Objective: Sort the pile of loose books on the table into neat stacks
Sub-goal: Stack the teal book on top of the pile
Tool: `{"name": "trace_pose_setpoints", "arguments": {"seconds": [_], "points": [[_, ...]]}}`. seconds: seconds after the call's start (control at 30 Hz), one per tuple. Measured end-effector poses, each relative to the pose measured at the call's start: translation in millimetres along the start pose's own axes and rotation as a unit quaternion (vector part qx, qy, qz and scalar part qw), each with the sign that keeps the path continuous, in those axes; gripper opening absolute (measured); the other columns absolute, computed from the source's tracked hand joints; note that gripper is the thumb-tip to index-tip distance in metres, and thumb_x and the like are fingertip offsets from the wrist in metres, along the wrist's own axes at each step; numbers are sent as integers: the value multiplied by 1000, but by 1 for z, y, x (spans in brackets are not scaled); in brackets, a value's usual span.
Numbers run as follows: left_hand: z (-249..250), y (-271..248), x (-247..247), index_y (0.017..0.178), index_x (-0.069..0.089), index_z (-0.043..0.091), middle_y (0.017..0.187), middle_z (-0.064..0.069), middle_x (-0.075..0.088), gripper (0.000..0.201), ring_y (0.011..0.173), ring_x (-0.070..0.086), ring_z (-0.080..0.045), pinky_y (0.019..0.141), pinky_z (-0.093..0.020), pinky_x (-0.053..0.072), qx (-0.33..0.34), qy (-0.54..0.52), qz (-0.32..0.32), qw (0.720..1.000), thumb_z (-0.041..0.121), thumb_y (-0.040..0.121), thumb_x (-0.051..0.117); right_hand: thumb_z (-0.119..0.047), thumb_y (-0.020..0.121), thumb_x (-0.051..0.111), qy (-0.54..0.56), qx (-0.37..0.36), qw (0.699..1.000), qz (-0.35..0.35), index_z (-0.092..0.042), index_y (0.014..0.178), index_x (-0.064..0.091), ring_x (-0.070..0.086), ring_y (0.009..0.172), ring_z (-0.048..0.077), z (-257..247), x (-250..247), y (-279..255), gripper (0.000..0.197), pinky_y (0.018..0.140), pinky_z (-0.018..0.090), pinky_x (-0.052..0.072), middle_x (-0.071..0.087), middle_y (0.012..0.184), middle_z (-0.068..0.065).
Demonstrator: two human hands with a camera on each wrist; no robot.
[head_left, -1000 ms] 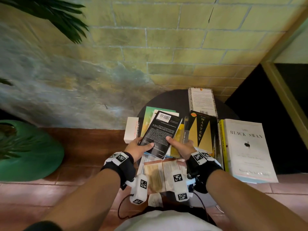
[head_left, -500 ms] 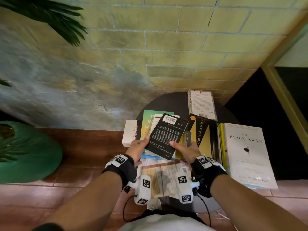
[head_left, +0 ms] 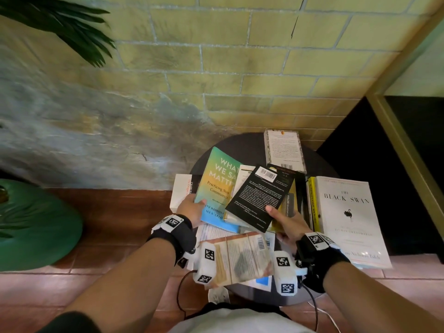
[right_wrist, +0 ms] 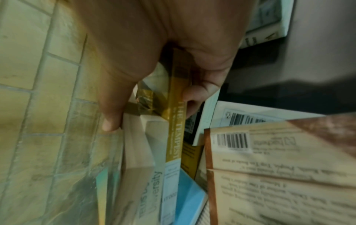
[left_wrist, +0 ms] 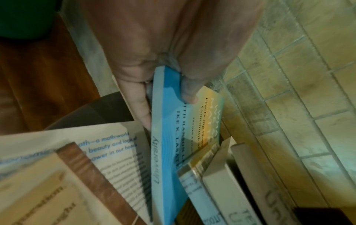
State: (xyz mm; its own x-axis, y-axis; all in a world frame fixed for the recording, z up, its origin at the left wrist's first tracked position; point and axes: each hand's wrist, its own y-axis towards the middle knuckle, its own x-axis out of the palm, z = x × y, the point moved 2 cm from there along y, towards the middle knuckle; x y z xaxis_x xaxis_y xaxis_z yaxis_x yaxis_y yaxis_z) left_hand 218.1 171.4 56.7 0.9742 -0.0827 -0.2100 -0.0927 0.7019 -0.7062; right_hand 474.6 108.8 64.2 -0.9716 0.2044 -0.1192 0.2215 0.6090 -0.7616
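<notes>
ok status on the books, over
Left hand grips blue-green book. Right hand grips several books, black book on top. Pile unsorted.

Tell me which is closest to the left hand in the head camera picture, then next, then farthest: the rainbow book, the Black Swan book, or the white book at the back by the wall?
1. Rainbow book: the left hand grips its near corner.
2. White book at the back: far side of the table, against the wall.
3. Black Swan book: right edge of the table.
</notes>
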Motion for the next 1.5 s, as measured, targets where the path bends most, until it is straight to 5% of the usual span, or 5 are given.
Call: {"name": "trace_pose_setpoints", "arguments": {"seconds": [0.37, 0.57, 0.77, 1.2, 1.5], "points": [[7, -1, -59, 110, 51, 15, 118, -13, 63, 13, 107, 62, -33, 93, -53, 52, 103, -80, 103, 986, 21, 99, 48, -38, 63, 84, 8, 7, 1000, 16, -15, 126, 44, 61, 103, 29, -2, 4, -6, 78, 93, 46, 50, 62, 113, 10], [-15, 13, -78, 121, 54, 5, 129, -20, 60, 29, 114, 59, -39, 101, -49, 46, 41, -20, 146, 988, 23, 99, 49, -38, 72, 79, 14, -3, 999, 31, -11, 119, 49, 63, 83, 22, -4, 14, -9, 62, 59, 29, 48, 65, 99, 9], [-29, 13, -75, 132, 46, -2, 133, -21, 55, 40, 121, 53, -38, 97, -39, 40, -9, 61, 132, 989, 22, 101, 45, -42, 60, 81, 90, 15, 996, -3, -17, 110, 57, 64, 99, 29, -2, 21, -14, 61, 84, 38, 53, 69, 104, 11], [-25, 44, -62, 123, 52, -2, 124, -21, 62, 38, 111, 59, -39, 99, -46, 45, 4, 57, 75, 996, 28, 100, 47, -25, 83, 65, 145, -9, 987, -65, -20, 95, 56, 60, 92, 28, 5, 24, -28, 17, 108, 51, 34, 67, 95, 12], [8, 72, -53, 122, 50, 5, 125, -11, 60, 29, 112, 58, -30, 104, -44, 43, 5, -107, 91, 990, 24, 99, 48, -25, 81, 67, 112, -25, 992, -42, -21, 101, 57, 62, 96, 27, 5, 25, -25, 23, 83, 38, 47, 69, 102, 11]]}}
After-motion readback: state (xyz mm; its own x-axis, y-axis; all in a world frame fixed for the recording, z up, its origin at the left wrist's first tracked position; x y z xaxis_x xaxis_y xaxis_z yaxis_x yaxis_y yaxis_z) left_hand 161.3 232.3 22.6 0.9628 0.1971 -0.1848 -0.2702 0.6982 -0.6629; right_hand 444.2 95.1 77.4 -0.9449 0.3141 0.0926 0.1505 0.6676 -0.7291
